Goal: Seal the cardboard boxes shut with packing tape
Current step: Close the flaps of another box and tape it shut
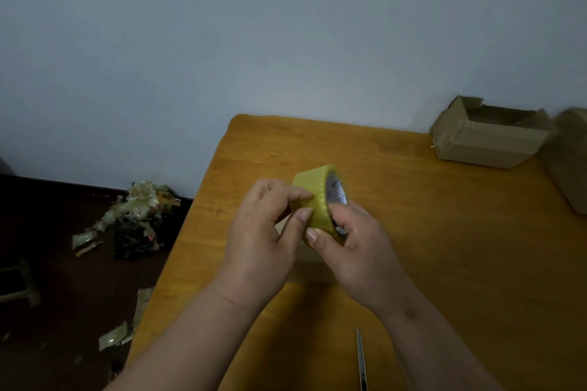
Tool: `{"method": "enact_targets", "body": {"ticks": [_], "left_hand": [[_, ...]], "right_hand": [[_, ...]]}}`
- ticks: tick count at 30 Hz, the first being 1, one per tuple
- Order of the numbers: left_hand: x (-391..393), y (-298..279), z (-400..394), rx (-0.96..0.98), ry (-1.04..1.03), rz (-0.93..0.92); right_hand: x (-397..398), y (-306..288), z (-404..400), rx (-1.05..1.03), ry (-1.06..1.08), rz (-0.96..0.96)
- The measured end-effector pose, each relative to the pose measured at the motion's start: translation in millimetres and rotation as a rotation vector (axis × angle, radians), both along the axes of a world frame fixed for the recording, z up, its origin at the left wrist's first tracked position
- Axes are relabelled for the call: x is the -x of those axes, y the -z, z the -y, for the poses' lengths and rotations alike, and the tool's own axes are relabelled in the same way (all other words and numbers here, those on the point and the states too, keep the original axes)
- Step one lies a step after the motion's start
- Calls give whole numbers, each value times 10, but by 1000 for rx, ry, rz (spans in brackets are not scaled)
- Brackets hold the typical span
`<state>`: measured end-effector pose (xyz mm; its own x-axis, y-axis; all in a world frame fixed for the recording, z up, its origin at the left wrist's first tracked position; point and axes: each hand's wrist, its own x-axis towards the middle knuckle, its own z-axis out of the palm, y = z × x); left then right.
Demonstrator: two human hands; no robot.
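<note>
The roll of yellowish packing tape [313,197] is held above the middle of the wooden tabletop [444,247], standing on edge. Its core axis runs roughly left to right, so the open end of the core, with a pale printed liner, faces right and slightly toward the wall, and the broad taped band faces the person. The right hand [352,241] grips the roll from the right side, its fingers curled into the core and its thumb pressed on the outer band. The left hand [263,232] is at the roll's left face, its thumb and forefinger curled and pinching at the tape surface near the right thumb; whether a loose end is caught there cannot be told. Directly under the hands a small closed cardboard box [313,263] rests on the tabletop, mostly hidden by them. A utility knife [361,359] lies near the front edge, its long axis pointing away from the person. At the far right corner an open cardboard box [489,143] sits with flaps up, and just beside it another brown box [571,165] is cut by the frame edge. On the dark floor [47,263] left of the tabletop lies a heap of crumpled tape scraps [143,209] against the pale wall [286,25]
</note>
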<state>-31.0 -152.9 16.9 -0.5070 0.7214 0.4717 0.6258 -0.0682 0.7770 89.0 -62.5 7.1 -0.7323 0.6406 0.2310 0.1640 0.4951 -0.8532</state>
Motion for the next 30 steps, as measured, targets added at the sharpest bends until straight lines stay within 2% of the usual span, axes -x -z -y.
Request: {"method": "enact_targets", "body": {"ticks": [8, 17, 24, 30], "left_hand": [[-52, -28, -10, -48, -58, 66], [-33, -102, 26, 1, -79, 123], [0, -131, 1, 36, -147, -86], [-27, -181, -23, 187, -223, -206]], "right_hand": [[49, 53, 82, -31, 45, 7], [83, -59, 74, -53, 62, 18], [66, -52, 90, -154, 88, 53], [61, 1, 121, -282, 164, 204]]}}
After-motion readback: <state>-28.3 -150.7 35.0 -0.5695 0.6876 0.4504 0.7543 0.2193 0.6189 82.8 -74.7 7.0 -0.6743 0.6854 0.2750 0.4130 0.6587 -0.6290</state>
